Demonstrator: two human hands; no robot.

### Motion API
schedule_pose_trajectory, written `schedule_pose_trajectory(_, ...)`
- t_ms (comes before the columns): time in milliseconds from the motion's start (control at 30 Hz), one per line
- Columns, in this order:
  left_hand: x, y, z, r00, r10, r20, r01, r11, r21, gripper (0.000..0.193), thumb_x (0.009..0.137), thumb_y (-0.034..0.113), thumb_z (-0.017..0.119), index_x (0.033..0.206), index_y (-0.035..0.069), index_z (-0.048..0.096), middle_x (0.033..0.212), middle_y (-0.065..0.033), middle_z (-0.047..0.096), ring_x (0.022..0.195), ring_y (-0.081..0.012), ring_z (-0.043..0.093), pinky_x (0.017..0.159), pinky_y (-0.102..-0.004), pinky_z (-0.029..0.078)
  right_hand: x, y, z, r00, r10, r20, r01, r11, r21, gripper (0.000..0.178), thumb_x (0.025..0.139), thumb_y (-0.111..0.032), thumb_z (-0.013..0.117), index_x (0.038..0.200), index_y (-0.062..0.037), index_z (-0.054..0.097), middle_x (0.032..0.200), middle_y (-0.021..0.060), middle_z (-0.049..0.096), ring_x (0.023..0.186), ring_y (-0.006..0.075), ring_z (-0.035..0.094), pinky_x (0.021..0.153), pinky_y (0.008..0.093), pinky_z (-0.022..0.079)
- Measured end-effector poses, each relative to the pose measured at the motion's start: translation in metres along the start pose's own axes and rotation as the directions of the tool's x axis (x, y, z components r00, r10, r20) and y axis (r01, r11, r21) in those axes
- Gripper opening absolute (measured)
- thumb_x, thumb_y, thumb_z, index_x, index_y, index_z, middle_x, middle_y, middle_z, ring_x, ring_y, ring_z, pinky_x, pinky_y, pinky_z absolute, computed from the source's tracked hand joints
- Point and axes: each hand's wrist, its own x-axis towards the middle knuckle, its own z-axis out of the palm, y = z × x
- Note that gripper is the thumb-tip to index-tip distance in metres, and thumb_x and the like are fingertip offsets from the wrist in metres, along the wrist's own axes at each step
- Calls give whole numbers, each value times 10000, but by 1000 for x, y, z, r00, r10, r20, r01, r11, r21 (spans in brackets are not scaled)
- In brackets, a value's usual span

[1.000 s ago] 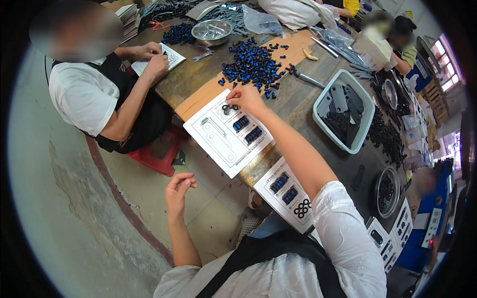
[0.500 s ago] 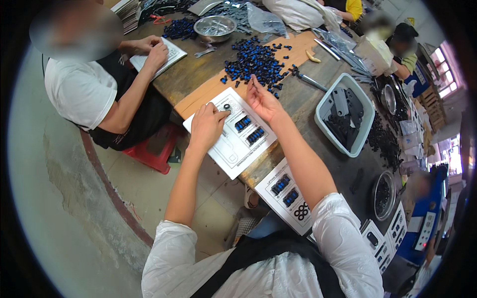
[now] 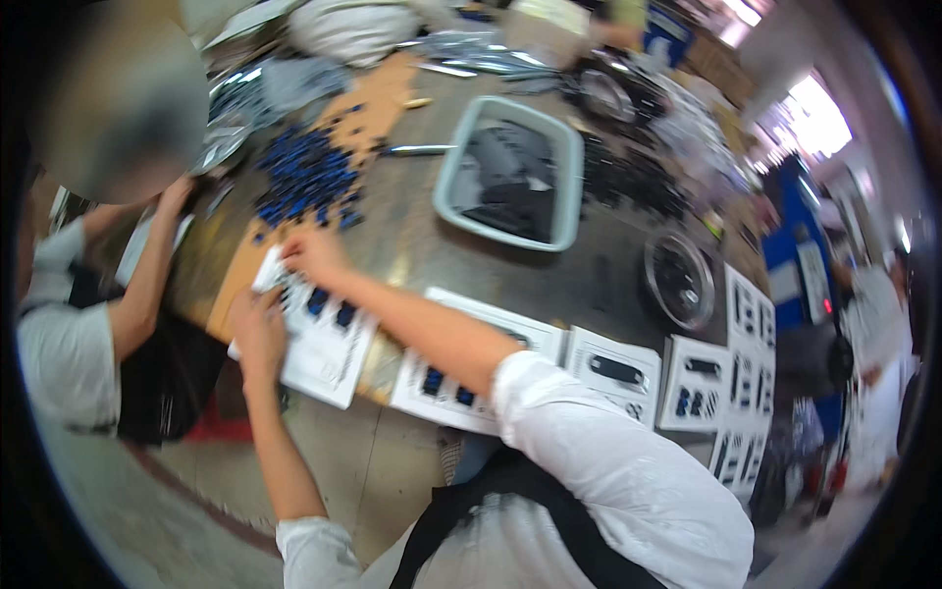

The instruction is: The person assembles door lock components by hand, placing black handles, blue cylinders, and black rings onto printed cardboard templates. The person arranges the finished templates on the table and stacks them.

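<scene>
A white printed card (image 3: 319, 371) lies at the table's near edge, with black-and-blue screws (image 3: 316, 300) set on it in small groups. My left hand (image 3: 258, 334) rests on the card's left part, its fingers apart and slightly blurred, close to small dark parts. Over the card's far edge is my right hand (image 3: 319, 259), its fingertips pinched together; whatever is between them is too small and smeared to name. Just beyond lies a heap of loose black-and-blue screws (image 3: 304, 177).
A pale green tub (image 3: 446, 177) of flat black parts stands right of the heap. More printed cards (image 3: 613, 378) line the near edge beside a round metal bowl (image 3: 679, 285). Black parts (image 3: 633, 182) lie loose at the right. A co-worker (image 3: 74, 344) sits at the left.
The view has swung right, bringing more cards and the bowl into sight. My right hand has come back from beside the screw heap to the card's far edge. My left hand stays on the card.
</scene>
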Motion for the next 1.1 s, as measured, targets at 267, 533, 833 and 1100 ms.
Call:
schedule_pose_trajectory(267,11,34,-24,999,-28,-27,27,999,-39,133,820,104,643,916,43,712,872,-166,595,844,-356,584,739,-440,449,13,-8,-30,840,235,489,-542,362,758,217,900,-68,654,1115,-43,653,1001,69,685,881,144,655,740,263,567)
schedule_pose_trajectory(533,-4,17,-29,975,-218,44,222,945,-239,187,878,127,627,1033,66,712,990,-110,625,985,-273,605,855,-355,464,5,-30,-71,652,61,756,-748,-115,654,258,835,-111,565,635,-172,413,569,-73,344,441,40,278,386,194,238)
schedule_pose_trajectory(833,-14,187,-23,742,-25,670,406,-778,-479,468,1041,283,319,1411,10,403,1438,-120,440,1387,-260,345,1165,-396,262,-155,-119,-107,956,-256,-145,196,922,-335,159,917,-214,559,983,-92,636,1108,116,580,1051,253,543,936,393,413)
schedule_pose_trajectory(1100,-37,317,-19,575,406,711,550,-834,31,318,1030,168,320,1156,-1,558,1080,-139,572,1088,-271,523,1011,-406,404,-348,-195,-367,748,-553,-366,43,591,-805,445,781,-183,704,1205,-93,604,1354,139,504,1265,312,444,1069,470,308)
